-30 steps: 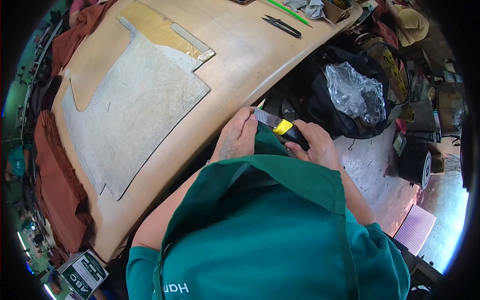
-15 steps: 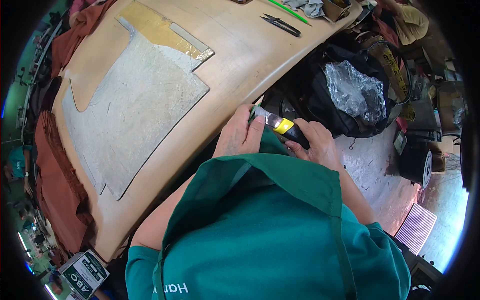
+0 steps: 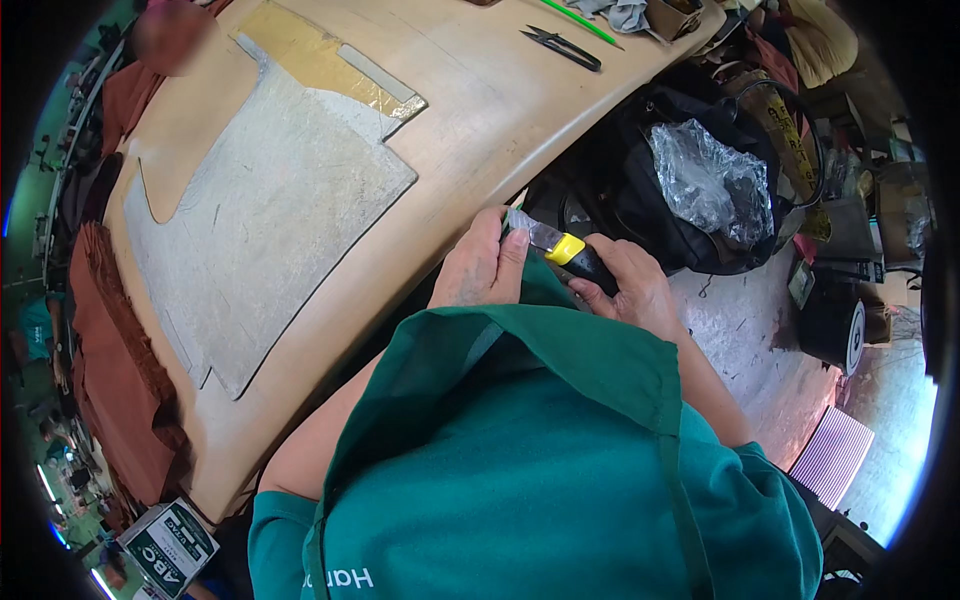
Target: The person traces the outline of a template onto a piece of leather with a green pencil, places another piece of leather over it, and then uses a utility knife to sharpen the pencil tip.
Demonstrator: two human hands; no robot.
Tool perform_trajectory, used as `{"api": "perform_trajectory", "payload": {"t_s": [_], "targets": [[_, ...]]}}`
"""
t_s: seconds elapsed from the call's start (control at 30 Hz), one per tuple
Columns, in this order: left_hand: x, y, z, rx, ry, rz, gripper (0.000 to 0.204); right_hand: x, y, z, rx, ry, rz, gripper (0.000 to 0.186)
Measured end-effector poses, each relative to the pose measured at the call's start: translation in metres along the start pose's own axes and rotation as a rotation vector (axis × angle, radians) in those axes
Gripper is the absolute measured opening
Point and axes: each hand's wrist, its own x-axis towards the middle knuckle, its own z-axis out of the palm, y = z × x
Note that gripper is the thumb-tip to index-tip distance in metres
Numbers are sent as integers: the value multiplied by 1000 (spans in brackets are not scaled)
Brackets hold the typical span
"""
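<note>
My right hand (image 3: pixel 635 285) is closed around the black handle of a utility knife (image 3: pixel 566 250) with a yellow collar. Its wide metal blade points left, to my left thumb. My left hand (image 3: pixel 475 262) pinches what looks like a green pencil, mostly hidden by the fingers; a pale, bare-wood tip of the pencil (image 3: pixel 520 199) sticks up past them. The blade lies against or very close to that pencil. Both hands are just off the table's near edge, above my green apron (image 3: pixel 590 355).
On the tan table (image 3: pixel 480 130) lies a large grey pattern board (image 3: pixel 270 190) with gold tape. Thread snips (image 3: pixel 562 48) and a green pencil (image 3: pixel 580 22) are farther off. Brown leather (image 3: pixel 115 370) hangs at left. A black bag (image 3: pixel 620 190) holding clear plastic (image 3: pixel 710 180) stands right.
The knife has shifted very slightly up and left; the left hand keeps its hold. At the far upper left, a person has come into view over the table's edge.
</note>
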Motion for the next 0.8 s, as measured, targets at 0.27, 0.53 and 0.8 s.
{"api": "perform_trajectory", "payload": {"t_s": [0.27, 0.53, 0.8], "targets": [[0, -2, 0, 22, 7, -119, 25, 2, 0, 0, 4, 15, -16, 45], [2, 2, 4, 8, 96, -122, 27, 1, 1, 1, -14, 40, 35, 43], [2, 10, -5, -37, 26, -262, 30, 2, -1, 0, 58, 164, 113, 42]]}}
